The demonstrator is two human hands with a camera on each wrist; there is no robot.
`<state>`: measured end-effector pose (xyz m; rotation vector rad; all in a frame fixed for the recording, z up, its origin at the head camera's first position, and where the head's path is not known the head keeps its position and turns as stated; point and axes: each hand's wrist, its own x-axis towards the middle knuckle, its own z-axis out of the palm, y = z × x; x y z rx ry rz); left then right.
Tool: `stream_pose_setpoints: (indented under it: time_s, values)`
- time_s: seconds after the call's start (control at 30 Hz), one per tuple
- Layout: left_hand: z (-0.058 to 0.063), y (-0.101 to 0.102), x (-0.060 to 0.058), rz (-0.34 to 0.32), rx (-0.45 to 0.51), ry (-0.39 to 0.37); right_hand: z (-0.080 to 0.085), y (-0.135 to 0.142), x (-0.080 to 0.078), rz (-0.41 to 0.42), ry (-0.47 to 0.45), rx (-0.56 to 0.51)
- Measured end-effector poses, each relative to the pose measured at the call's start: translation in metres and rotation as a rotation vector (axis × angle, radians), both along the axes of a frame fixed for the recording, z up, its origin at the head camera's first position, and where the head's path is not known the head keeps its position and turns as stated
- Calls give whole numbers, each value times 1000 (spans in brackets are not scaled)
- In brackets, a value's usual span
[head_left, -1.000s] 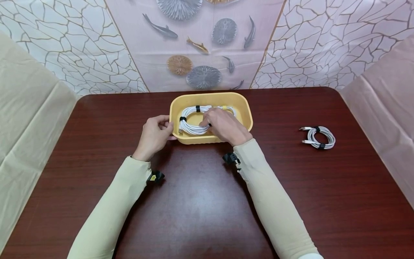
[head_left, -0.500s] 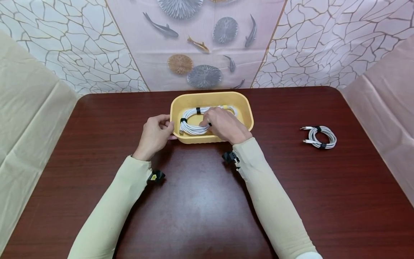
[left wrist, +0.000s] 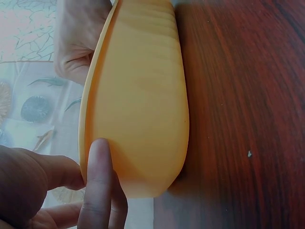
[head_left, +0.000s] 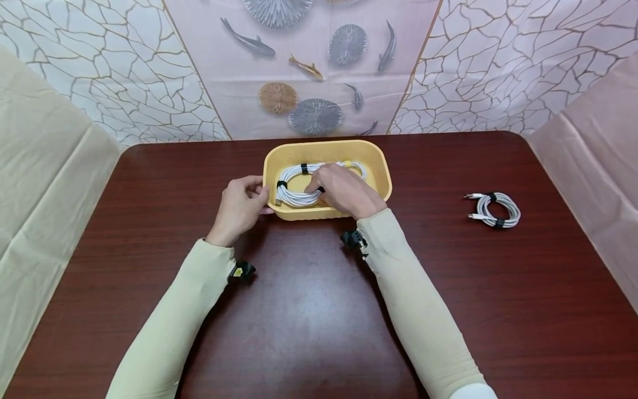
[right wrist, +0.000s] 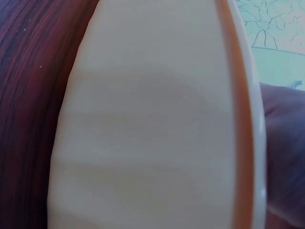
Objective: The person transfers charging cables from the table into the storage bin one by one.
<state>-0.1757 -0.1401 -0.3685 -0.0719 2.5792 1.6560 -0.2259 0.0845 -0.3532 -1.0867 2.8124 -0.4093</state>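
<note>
In the head view, a yellow plastic bin (head_left: 376,156) stands at the far middle of the table. My left hand (head_left: 238,209) pinches its left end; in the left wrist view, a fingertip (left wrist: 100,152) lies against the outer wall of the bin. A white coiled cable (head_left: 294,198) with black ties lies in the bin. My right hand (head_left: 347,190) reaches over the front rim and grips the coil's right side, thumb inside the loop; its other fingertips are hidden. White cable with a yellow tie (head_left: 347,164) shows behind this hand.
Another white coiled cable (head_left: 498,210) with black ties lies on the right of the dark wooden table (head_left: 309,310). Patterned cloth (head_left: 319,72) hangs behind the far edge, and plain cloth (head_left: 45,183) borders the left side.
The coil in the bin has shifted very slightly left with my right hand. My left hand keeps its hold on the bin's end.
</note>
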Motion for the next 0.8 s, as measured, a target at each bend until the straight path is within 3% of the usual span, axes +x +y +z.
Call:
stream_pose_setpoints:
  time_s: [0.8]
  values:
    - [-1, -1, 0, -3, -2, -1, -1, -1, -3, 19, -110, -26]
